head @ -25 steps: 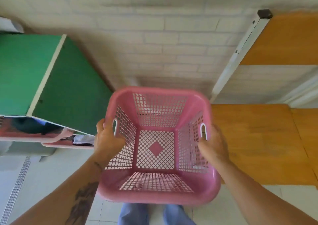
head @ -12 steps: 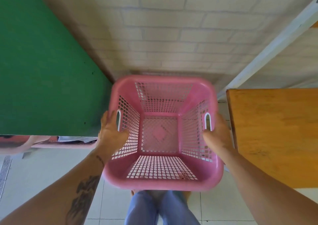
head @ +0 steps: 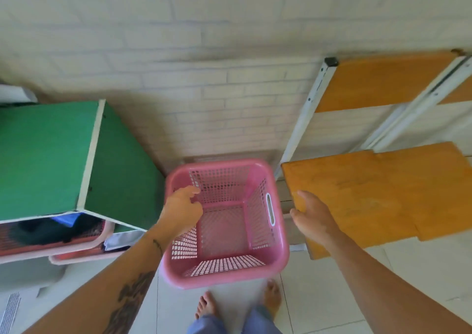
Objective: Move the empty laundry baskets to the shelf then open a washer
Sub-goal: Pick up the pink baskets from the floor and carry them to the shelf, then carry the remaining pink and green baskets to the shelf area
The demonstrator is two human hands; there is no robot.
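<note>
An empty pink mesh laundry basket [head: 229, 278] stands upright on the tiled floor against the brick wall, between a green cabinet and the shelf. My left hand [head: 181, 212] hovers over the basket's left rim with loosely curled fingers, holding nothing and hiding the left handle. My right hand [head: 313, 217] is off the basket to the right, fingers spread, in front of the corner of the lower orange shelf board [head: 378, 193]. The basket's right handle slot [head: 269, 212] is free.
The shelf has white metal posts [head: 304, 119] and an upper orange board [head: 383, 81]. The green cabinet [head: 43, 155] stands on the left, with pink baskets holding dark clothes [head: 51, 234] below it. My bare feet [head: 207, 305] are just in front of the basket.
The basket went down from being held in the air onto the floor by the wall. Both hands have let go of its handles and moved off.
</note>
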